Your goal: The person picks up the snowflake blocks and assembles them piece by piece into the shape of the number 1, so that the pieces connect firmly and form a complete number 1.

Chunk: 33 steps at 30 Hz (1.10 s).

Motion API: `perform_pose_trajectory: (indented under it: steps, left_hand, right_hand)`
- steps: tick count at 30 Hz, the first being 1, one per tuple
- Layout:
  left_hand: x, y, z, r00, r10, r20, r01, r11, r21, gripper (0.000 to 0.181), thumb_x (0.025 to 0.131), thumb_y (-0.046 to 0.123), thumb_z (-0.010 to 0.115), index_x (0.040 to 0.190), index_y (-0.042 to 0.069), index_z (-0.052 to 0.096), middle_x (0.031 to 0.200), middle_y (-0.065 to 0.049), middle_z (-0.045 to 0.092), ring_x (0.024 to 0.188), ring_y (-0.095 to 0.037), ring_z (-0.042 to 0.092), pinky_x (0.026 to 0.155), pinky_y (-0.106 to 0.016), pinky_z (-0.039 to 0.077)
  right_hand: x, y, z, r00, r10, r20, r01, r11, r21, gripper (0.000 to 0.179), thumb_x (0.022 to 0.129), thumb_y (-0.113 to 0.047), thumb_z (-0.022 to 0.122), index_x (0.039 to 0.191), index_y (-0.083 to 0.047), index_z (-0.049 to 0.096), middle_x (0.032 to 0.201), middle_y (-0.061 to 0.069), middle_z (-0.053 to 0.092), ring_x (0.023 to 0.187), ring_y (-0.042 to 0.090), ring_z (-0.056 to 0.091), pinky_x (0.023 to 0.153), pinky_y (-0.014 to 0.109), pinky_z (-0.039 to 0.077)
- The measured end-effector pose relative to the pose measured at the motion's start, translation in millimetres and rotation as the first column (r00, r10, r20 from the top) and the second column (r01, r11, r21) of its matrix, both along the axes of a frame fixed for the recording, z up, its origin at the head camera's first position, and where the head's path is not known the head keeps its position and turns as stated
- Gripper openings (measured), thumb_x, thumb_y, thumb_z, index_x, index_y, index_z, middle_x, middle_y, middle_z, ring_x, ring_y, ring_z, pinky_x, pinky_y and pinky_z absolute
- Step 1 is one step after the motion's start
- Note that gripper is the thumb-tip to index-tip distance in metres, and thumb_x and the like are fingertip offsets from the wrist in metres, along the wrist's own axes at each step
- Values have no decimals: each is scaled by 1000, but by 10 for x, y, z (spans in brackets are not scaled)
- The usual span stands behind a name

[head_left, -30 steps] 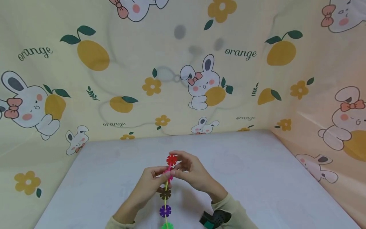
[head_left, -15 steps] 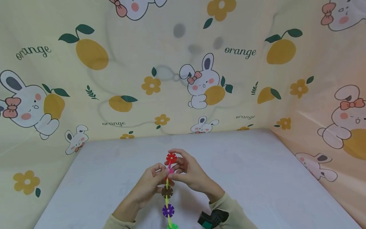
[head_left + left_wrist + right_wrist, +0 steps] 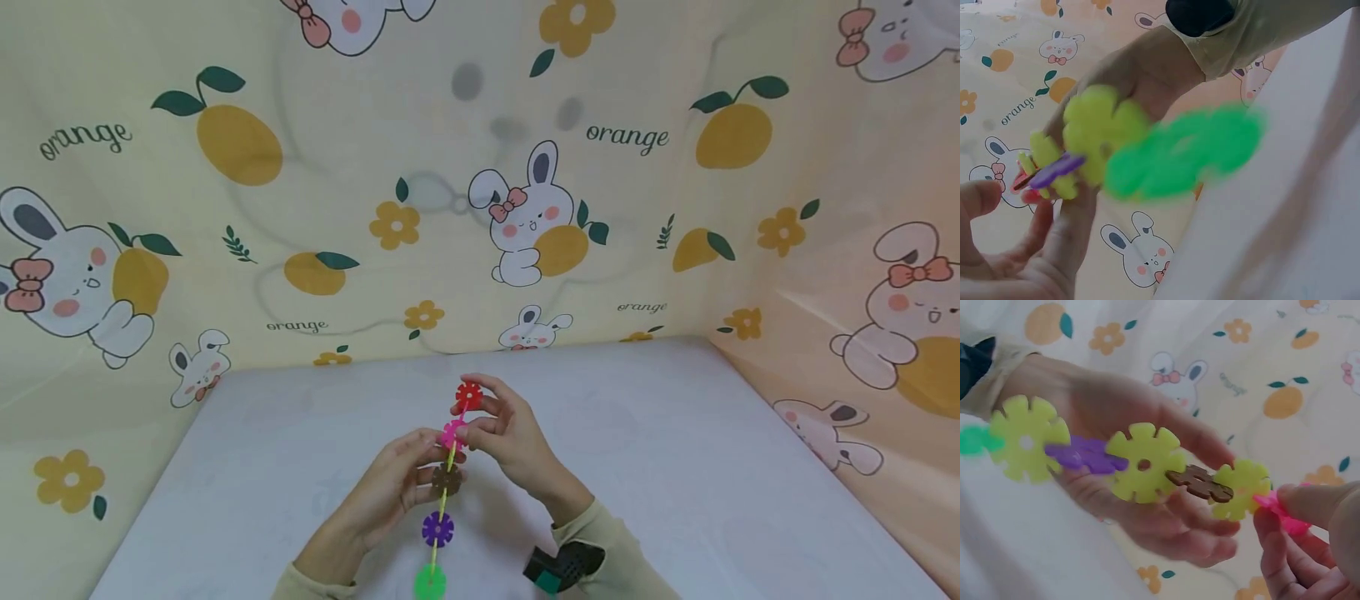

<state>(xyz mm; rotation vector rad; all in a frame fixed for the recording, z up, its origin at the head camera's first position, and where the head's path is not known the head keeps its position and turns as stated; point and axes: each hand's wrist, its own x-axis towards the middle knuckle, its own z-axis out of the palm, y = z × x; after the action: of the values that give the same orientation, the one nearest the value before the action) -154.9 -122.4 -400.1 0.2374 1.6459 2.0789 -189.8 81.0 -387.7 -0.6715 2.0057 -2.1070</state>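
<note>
A chain of snowflake-shaped plastic discs hangs between my hands. In the head view its top is a red disc (image 3: 469, 394), followed downward by a pink disc (image 3: 452, 432), a brown disc (image 3: 446, 478), a purple disc (image 3: 438, 530) and a green disc (image 3: 430, 583). Yellow discs (image 3: 1144, 464), edge-on in the head view, link the lower ones. My right hand (image 3: 517, 437) pinches the pink disc between thumb and fingers. Beside the chain, my left hand (image 3: 390, 479) has loosely bent fingers near the brown disc, its thumb standing apart from the discs in the left wrist view.
A white tabletop (image 3: 675, 467) lies under the hands. Behind and beside it hangs a cloth (image 3: 420, 125) printed with rabbits, oranges and flowers. A black device (image 3: 566, 567) is strapped at the right sleeve.
The right hand has lifted the chain up and slightly right, so more of the green disc shows. The left hand's thumb and fingers have let go of the chain near the pink disc.
</note>
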Motion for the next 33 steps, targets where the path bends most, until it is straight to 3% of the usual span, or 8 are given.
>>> perform_pose_trajectory:
  steps: [6,12,18,22,27,33]
  left_hand:
    - [-7,15,-41,988,-147,-46,146,989,-24,51,108,41,45,136,-1,55,120,-6,73,109,-16,71,95,-30,58]
    - [-1,33,-115,968,-241,-73,230,963,-139,54,108,42,42,143,2,51,131,-15,69,109,-16,71,97,-37,56]
    - [-15,42,-180,966,-232,-114,197,947,-254,46,107,32,50,136,-3,58,120,-16,72,95,-11,66,80,-31,57]
    - [-18,22,-223,974,-208,-93,180,952,-246,48,104,24,58,139,-8,53,117,-18,72,86,-9,65,71,-26,57]
    - [-30,18,-303,975,-204,-88,183,963,-199,52,102,14,59,145,-11,43,114,-19,72,84,-9,67,70,-23,58]
    - [-54,82,-388,972,-213,-98,193,965,-179,41,99,10,62,135,-7,53,104,-13,73,81,-10,68,69,-25,59]
  right_hand:
    - [-90,151,45,994,-113,6,113,992,-63,65,92,3,68,150,-7,40,109,1,66,82,7,70,74,21,58]
    - [-196,309,61,980,-200,18,201,975,-94,65,92,7,66,150,-8,40,106,-4,68,78,7,69,70,20,55]
    - [-274,430,52,962,-271,20,272,959,-77,63,92,8,65,149,-10,43,105,-6,68,77,7,68,68,19,54]
    - [-314,444,14,961,-274,26,275,959,-60,63,92,8,65,149,-11,44,105,-5,68,76,7,68,68,19,54]
    - [-362,453,-73,965,-254,62,255,967,-4,62,94,5,64,150,-11,43,109,1,67,79,6,67,70,20,55]
    - [-427,460,-195,960,-246,134,245,969,27,57,100,-2,59,153,-8,39,118,11,69,81,5,65,71,19,55]
